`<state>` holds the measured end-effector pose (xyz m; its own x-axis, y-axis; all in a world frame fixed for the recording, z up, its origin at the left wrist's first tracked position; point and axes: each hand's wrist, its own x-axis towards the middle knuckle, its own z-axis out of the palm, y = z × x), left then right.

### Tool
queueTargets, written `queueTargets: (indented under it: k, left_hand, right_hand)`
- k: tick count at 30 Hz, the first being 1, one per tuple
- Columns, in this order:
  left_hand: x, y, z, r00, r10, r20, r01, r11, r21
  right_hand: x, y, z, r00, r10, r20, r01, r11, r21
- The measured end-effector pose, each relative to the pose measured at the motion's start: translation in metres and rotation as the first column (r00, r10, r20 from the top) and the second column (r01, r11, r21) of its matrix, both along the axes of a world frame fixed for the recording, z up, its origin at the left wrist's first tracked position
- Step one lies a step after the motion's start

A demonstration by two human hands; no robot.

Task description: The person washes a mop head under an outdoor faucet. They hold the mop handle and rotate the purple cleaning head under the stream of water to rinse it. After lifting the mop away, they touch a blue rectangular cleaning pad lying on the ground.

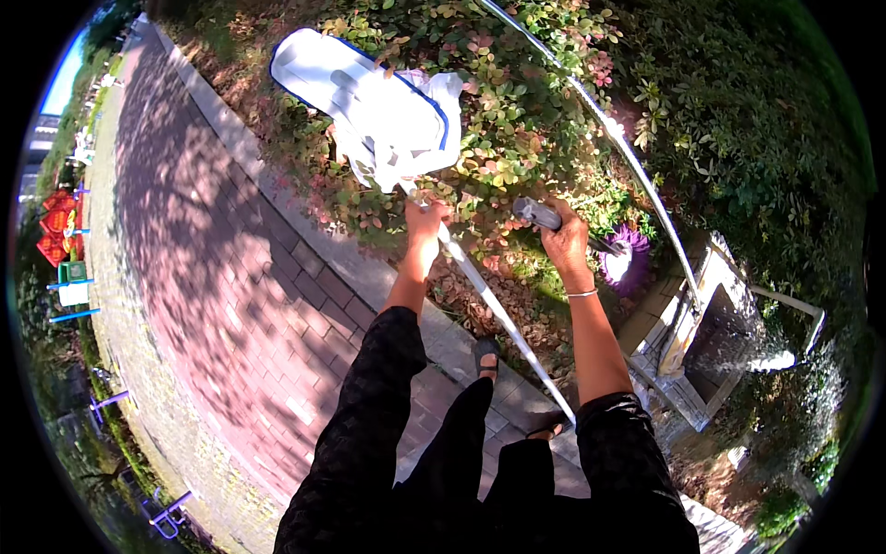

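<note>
My left hand (424,225) is closed around a pale, slender pole (495,301), which slants down towards my feet. At the pole's upper end, a white cloth mop head (387,104) with blue edging lies over the shrubs, its lower part loose and crumpled. My right hand (566,239) grips a thick grey handle (538,213). A dark stem runs from behind that hand to a round, purple-fringed head (625,260) with a bright, washed-out middle. The stem and the head appear to belong to the handle.
Leafy shrubs (512,145) spread ahead and right. A long silvery pole or hose (637,159) arcs to a stone basin (682,346), where water splashes beside a bent pipe (796,300). A concrete kerb (332,242) borders the brick path (208,242) at left. Dry leaves cover soil near my feet.
</note>
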<state>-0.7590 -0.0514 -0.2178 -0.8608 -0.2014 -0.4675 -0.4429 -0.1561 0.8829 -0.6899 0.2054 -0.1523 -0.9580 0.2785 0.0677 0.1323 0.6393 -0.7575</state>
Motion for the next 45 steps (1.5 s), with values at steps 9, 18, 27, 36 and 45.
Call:
queueTargets:
  k: [9, 18, 27, 36, 45]
  left_hand:
    - [0.006, 0.031, -0.038, 0.998, -0.047, -0.033, 0.02, 0.826, -0.563]
    - [0.152, 0.191, 0.024, 0.938, -0.343, -0.044, 0.324, 0.917, -0.232]
    - [0.375, 0.426, 0.087, 0.543, -0.824, 0.163, 0.828, 0.558, 0.061]
    - [0.53, 0.597, 0.218, 0.336, -0.936, -0.107, 0.86, 0.259, 0.44]
    - [0.637, 0.606, 0.222, 0.13, -0.99, 0.046, 0.962, 0.138, 0.238]
  right_hand:
    - [0.156, 0.215, 0.104, 0.611, -0.717, -0.336, 0.511, 0.681, -0.525]
    - [0.371, 0.302, 0.3, -0.038, -0.872, -0.488, 0.585, 0.376, -0.719]
    - [0.588, 0.35, 0.447, 0.016, -0.697, -0.717, 0.418, 0.656, -0.628]
    - [0.611, 0.455, 0.32, 0.664, -0.627, -0.406, 0.418, 0.762, -0.494]
    - [0.715, 0.444, -0.04, 0.552, -0.827, -0.109, 0.756, 0.551, -0.353]
